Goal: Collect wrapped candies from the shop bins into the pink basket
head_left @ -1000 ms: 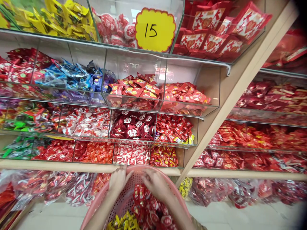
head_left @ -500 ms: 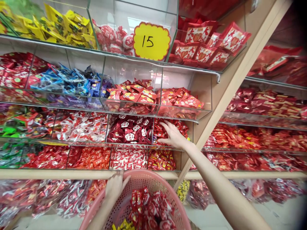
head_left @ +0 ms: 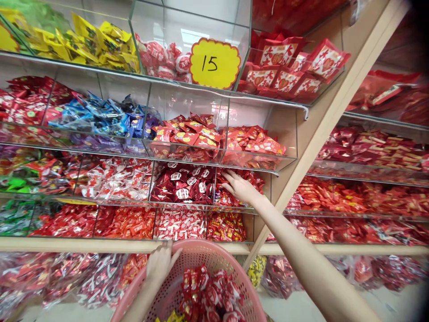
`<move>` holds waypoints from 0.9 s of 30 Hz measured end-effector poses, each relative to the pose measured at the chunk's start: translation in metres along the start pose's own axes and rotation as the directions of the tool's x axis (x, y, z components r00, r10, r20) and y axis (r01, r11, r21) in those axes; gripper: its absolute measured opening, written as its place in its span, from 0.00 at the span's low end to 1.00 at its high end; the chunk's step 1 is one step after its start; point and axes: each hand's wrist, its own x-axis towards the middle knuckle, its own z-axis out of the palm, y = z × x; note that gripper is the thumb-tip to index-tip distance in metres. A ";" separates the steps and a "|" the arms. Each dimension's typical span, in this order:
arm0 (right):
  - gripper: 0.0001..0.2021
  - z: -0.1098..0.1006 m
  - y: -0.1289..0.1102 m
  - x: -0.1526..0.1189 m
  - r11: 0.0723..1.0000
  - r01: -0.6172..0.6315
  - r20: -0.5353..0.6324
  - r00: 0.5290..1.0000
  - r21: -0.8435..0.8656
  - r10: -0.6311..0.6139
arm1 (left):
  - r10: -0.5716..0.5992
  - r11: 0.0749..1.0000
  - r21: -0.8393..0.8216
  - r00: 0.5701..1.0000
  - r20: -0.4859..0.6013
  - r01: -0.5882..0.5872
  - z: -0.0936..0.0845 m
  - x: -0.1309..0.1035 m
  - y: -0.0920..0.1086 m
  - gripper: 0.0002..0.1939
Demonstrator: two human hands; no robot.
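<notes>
A pink perforated basket (head_left: 234, 264) is at the bottom centre, with red wrapped candies (head_left: 211, 290) and a few yellow packets (head_left: 171, 316) inside. My left hand (head_left: 162, 264) grips its rim at the upper left, thumb lying along the edge. Up in a shelf bin, my right hand (head_left: 238, 187) rests over dark red candies (head_left: 221, 197), its fingers bent and partly spread; nothing is visible in it. Just left of that hand, behind a divider, lie maroon packets with white labels (head_left: 182, 183).
Clear-fronted bins of candy fill the shelves. A yellow price sign (head_left: 215, 63) reads 15. A slanting wooden post (head_left: 301, 174) stands right of my right hand. Under the wooden ledge (head_left: 77, 244) are bagged sweets (head_left: 103, 277) and yellow packets (head_left: 257, 270).
My right hand's fingers have drawn closer together and bent a little more over the dark red candies. The view has shifted slightly. My left hand still holds the basket rim.
</notes>
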 end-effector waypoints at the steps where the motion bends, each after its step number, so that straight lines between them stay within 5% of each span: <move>1: 0.24 -0.001 -0.003 -0.001 1.000 -0.006 -0.003 1.000 -0.028 0.006 | 0.007 1.000 -0.004 1.000 -0.006 -0.007 0.000 0.000 0.000 0.30; 15: 0.37 -0.005 -0.034 0.011 0.961 -0.142 0.068 0.984 -0.235 0.162 | -0.006 1.000 0.001 1.000 0.006 0.006 -0.002 0.000 0.000 0.29; 27: 0.26 -0.013 -0.029 0.009 0.955 -0.090 0.105 0.987 -0.283 0.124 | -0.002 1.000 0.015 1.000 -0.025 0.003 0.000 0.000 0.000 0.29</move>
